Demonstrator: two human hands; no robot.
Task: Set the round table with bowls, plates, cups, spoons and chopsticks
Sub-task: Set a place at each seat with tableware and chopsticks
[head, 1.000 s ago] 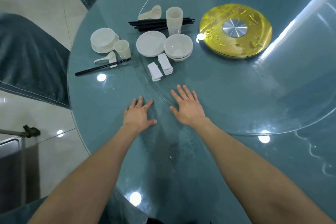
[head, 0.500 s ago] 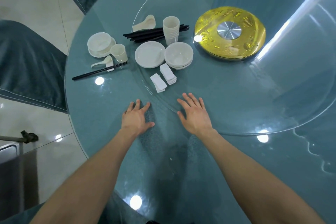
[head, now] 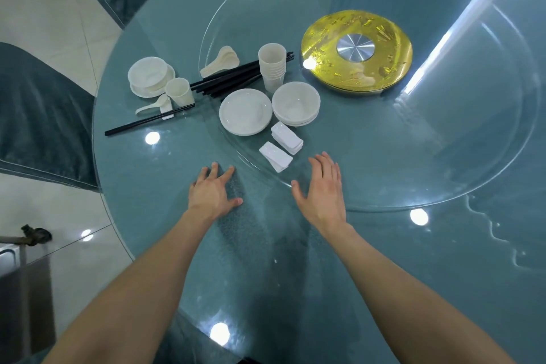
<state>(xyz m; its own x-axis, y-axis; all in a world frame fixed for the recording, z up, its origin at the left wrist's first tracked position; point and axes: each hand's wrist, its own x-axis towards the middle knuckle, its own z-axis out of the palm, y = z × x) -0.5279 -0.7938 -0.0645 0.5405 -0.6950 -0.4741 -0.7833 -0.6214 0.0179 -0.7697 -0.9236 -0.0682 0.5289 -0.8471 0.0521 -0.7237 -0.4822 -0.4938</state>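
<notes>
Round teal table point(head: 443, 275) across nearly the whole view, carrying a wide glass turntable point(head: 443, 142) with a gold disc point(head: 384, 68) at its far right. Near the middle, both bare forearms stretched forward, palms down. Left hand point(head: 211, 193) flat on the table just outside the turntable's near-left rim, fingers straight and a little spread, thumb out to the right; grip apart, holding nothing. Right hand point(head: 323, 195) over the near rim itself, fingers straight and close together, pointing far; grip likewise apart. Just beyond the hands, on the turntable: stack of plates point(head: 245, 112) left of a stack of bowls point(head: 296, 103), stack of cups point(head: 272, 68) behind them, bundle of black chopsticks point(head: 233, 78) and pile of spoons point(head: 220, 61) further left, two piles of white rests point(head: 287, 137) nearest the right hand. Off the turntable at far left, one laid setting: bowl on plate point(head: 147, 74), single cup point(head: 178, 91), single spoon point(head: 153, 103), pair of chopsticks point(head: 147, 121).
</notes>
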